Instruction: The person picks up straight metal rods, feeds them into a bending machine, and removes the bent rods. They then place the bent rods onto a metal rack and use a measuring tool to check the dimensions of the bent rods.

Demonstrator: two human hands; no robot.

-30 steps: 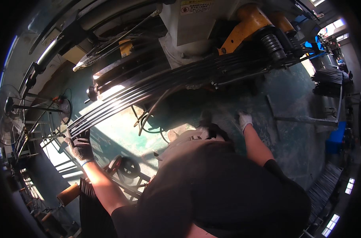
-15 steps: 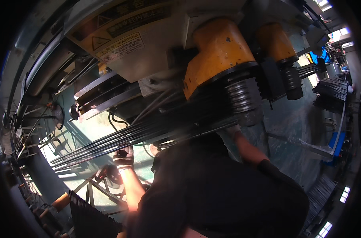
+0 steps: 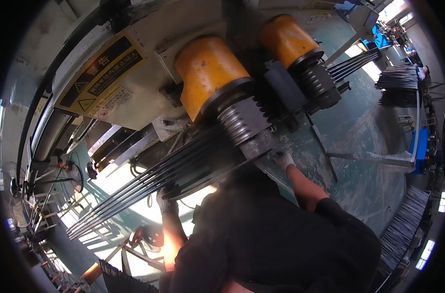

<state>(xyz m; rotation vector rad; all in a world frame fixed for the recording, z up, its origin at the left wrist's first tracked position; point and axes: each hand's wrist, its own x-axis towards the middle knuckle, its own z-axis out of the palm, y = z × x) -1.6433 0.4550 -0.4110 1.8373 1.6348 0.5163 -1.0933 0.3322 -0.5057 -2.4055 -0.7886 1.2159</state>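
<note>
My left hand (image 3: 167,199), in a dark-and-light work glove, is closed at the near end of a thin dark metal rod (image 3: 226,172). The rod slants up and right, in front of a bundle of long parallel rods (image 3: 129,195). My right hand (image 3: 283,161), in a grey glove, is curled at the rod's other end, beside the machine's ribbed metal head (image 3: 244,122). Its fingertips are partly hidden. Above the ribbed head sits an orange cylindrical housing (image 3: 210,73). A second orange housing (image 3: 289,41) stands farther right, with a similar ribbed head (image 3: 320,83).
The machine's pale body, with a warning label (image 3: 102,73), overhangs the upper left. Bundled rods (image 3: 398,85) rest on a rack at the right; more rods (image 3: 403,229) lie at lower right. A metal stand (image 3: 141,256) is at lower left. A frame bar (image 3: 369,160) crosses the green floor.
The view has turned and shifted, so the machine heads appear farther left. My right hand, mostly hidden before, shows beside the ribbed head. My left hand stays by the rods.
</note>
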